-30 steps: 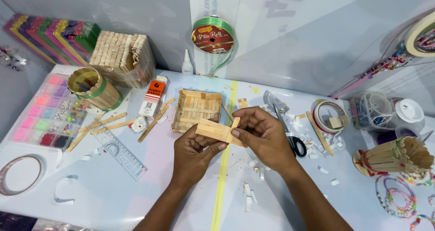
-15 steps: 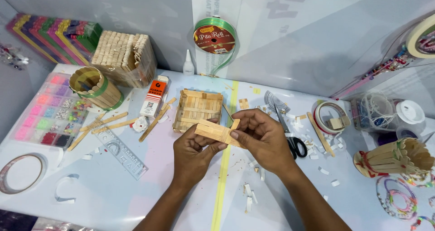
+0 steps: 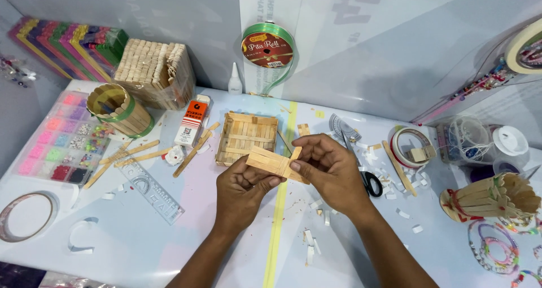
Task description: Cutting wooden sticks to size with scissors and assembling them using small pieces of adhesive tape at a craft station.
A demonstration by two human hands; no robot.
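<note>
A green ribbon roll (image 3: 267, 46) with a round red label leans on the wall. An orange and white glue box (image 3: 190, 123) lies left of a stick tray (image 3: 247, 137). Both the left hand (image 3: 241, 191) and right hand (image 3: 332, 172) pinch a small stick panel (image 3: 272, 163) above the table. Black scissors (image 3: 370, 182) hide partly behind the right hand.

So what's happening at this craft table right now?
A person holds a small panel of glued wooden craft sticks above the table with both hands. The left hand grips its near end from below, while the right hand pinches the other end. Just behind it sits a square tray built of craft sticks. Scissors, a clear ruler and loose sticks lie around.
</note>
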